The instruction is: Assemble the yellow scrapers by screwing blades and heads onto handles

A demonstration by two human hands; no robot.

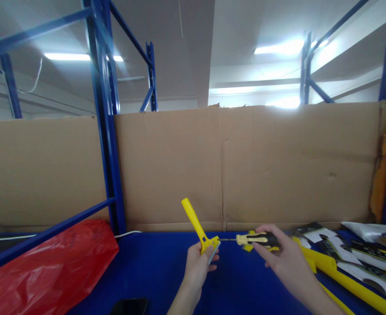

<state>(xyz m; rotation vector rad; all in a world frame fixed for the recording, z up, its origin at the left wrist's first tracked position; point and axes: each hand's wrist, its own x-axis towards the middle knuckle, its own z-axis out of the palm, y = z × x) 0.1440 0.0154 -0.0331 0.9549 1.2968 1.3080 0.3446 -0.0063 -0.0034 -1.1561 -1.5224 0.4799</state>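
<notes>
My left hand (197,262) is closed around the head of a yellow tool with a round handle (193,217) that points up and to the left. A pale, flat strip (214,252) runs along the edge of its head; the exact kind of tool is unclear. In my right hand (283,253) is a screwdriver (258,239) with a black and cream handle, held level. Its thin shaft points left, and the tip meets the tool's head near a small screw. Behind the screwdriver handle, a small yellow part (249,247) is partly hidden.
Yellow tubular handles (356,284) and packaged items in black and white (373,262) lie at the right. A red plastic bag (81,258) is on the left, and a dark flat object (129,306) sits at the front. Cardboard (179,170) and blue rack posts (109,153) stand behind.
</notes>
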